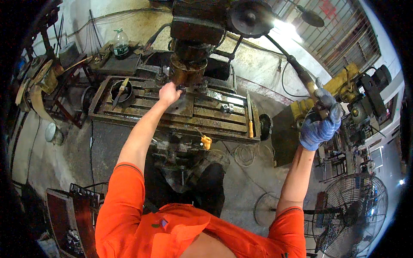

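Note:
My bare left hand (169, 94) is closed just below the machine's round spindle head (188, 69), over the slotted metal table (150, 111). A small dark part shows at its fingertips, but its kind is hidden. Out to the right, my right hand (322, 122) wears a blue-grey knitted glove and is wrapped round the end of a long lever (297, 66). That lever slants down from the round dark hub (251, 18) of the machine.
A black pot (123, 98) with a brush stands on the table's left end. Small metal blocks (227, 108) and a yellow-handled file (251, 124) lie on the right. A floor fan (350, 213) stands at lower right; a plastic bottle (121, 45) stands behind left.

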`<state>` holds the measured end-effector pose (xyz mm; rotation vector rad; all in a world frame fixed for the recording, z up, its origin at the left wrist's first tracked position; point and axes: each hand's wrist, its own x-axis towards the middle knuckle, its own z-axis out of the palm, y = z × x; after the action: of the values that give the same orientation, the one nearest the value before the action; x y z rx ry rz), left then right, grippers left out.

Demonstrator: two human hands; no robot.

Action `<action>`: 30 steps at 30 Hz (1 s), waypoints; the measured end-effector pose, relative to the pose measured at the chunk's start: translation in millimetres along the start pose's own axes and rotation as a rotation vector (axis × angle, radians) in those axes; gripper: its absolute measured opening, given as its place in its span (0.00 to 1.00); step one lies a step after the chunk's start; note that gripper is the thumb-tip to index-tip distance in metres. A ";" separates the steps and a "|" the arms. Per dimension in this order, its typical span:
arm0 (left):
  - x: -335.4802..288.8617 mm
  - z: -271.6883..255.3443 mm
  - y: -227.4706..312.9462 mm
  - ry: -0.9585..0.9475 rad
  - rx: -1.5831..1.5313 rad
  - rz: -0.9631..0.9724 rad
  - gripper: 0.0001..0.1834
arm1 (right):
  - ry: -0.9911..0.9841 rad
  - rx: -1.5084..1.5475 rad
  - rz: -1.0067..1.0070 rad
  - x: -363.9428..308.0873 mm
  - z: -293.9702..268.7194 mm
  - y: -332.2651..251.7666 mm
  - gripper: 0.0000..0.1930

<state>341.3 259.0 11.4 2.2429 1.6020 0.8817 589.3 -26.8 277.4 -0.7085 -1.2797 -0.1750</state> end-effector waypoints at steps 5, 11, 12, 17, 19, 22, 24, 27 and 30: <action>-3.4 -6.1 10.0 -0.042 0.037 -0.041 0.18 | 0.031 -0.177 -0.115 -17.9 4.9 2.8 0.17; -3.0 -7.6 14.5 -0.078 0.057 -0.069 0.18 | 0.039 -0.012 -0.064 -32.4 2.4 8.2 0.17; -4.0 -6.6 10.9 -0.060 0.061 -0.061 0.18 | 0.054 -0.001 -0.031 -33.0 2.3 7.6 0.18; -12.1 -25.2 -7.6 -0.089 -0.174 -0.018 0.22 | 0.054 0.102 0.048 -37.4 2.7 7.7 0.17; -27.7 -56.7 0.7 -0.155 -0.359 -0.006 0.24 | 0.076 0.098 0.073 -42.4 0.5 7.6 0.16; -47.5 -85.3 -24.5 -0.246 -0.547 -0.011 0.25 | 0.092 0.073 0.089 -47.9 1.2 7.9 0.16; -72.7 -113.8 -33.1 -0.245 -0.549 -0.024 0.23 | 0.159 0.055 0.143 -51.7 1.3 8.6 0.15; -115.2 -159.9 -68.2 -0.212 -0.588 -0.085 0.22 | 0.019 -0.108 -0.003 -53.1 -6.3 19.6 0.14; -173.1 -215.1 -117.9 -0.111 -0.548 -0.202 0.19 | 0.085 0.088 0.032 -58.2 6.5 26.1 0.14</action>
<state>84.3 112.3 62.0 1.6901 1.3073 0.9757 579.1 -17.9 214.8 -0.6390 -1.1868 -0.1207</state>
